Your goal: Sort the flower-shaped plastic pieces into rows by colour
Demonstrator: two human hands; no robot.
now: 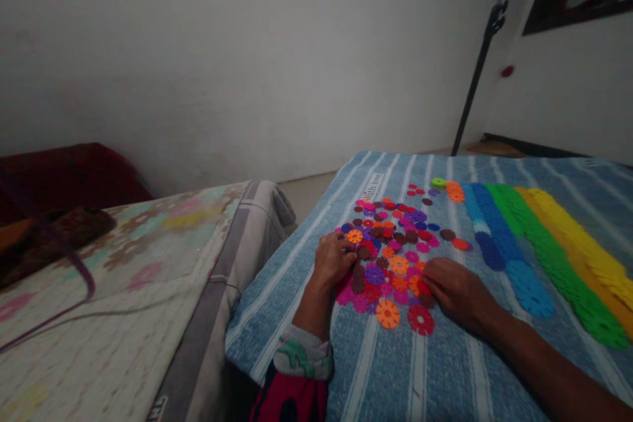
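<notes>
A loose heap of notched, flower-shaped plastic discs [399, 265] in orange, pink, red, purple and brown lies on the striped blue cloth [316, 303]. My left hand [335, 260] rests at the heap's left edge, its fingers bent together among the discs; what they hold, if anything, is hidden. On the heap's right side, my right hand [450, 285] has its fingertips pinched at a red disc [425, 287]. An orange disc [388, 314] and another red disc [421, 320] lie at the near edge, between the hands.
To the right lie overlapping rows of blue discs [499, 224], green discs [554, 257] and yellow discs [578, 231]. A lime disc [438, 182] and orange discs [455, 192] sit farther back. A second covered surface [188, 290] stands left across a gap. Behind rises a black stand [477, 72].
</notes>
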